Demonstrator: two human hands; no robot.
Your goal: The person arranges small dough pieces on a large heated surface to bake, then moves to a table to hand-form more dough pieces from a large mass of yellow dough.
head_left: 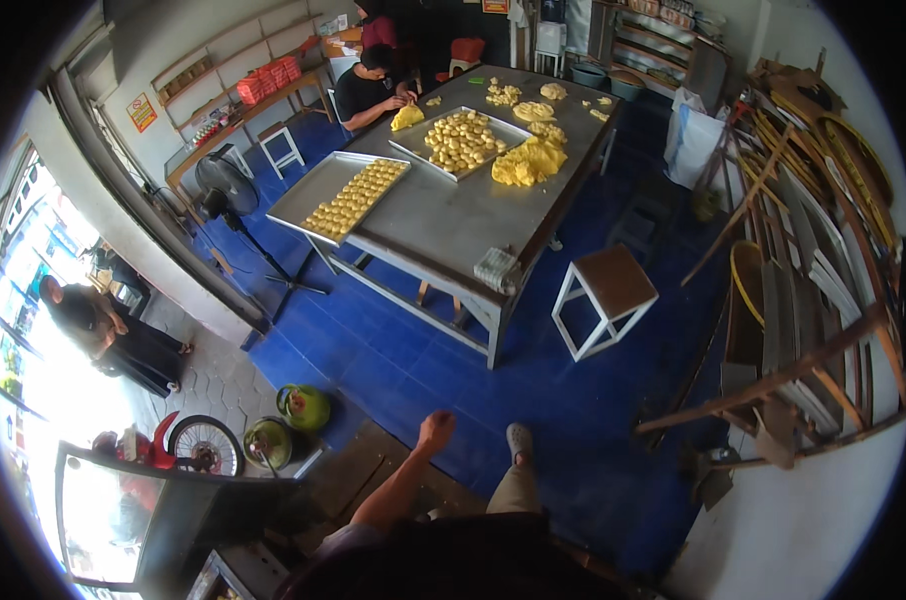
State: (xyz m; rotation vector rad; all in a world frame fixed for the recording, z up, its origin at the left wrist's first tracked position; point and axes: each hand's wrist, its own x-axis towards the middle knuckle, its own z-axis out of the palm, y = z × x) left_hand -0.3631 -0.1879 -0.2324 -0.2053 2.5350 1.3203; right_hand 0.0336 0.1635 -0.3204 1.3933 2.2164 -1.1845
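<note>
The glossy blue tiled floor runs out of sight beneath the long, grey-topped surface on its metal frame. 3 other people show: 1 person in a black shirt at its far left side, lower body hidden, has hands at a small yellow dough lump; 1 person in a dark red top is cut off by the upper edge; 1 person in dark clothes stands against glare at left. The surface carries 2 rectangular silver metal trays: the left-hand tray bears small yellow dough portions in rows, and the farther tray bears heaped, rounded dough pieces; both lots are too crowded to count. 1 square, brown-topped, white-framed stool stands right of the surface. 2 rounded green gas cylinders stand close together at lower left. 1 large, ragged yellow dough mass lies just beside the farther tray. The wearer's bare left hand is over the floor, well apart from the surface; I cannot tell whether its grip is apart or together. The right hand is out of view. 1 grey shoe shows to the right.
</note>
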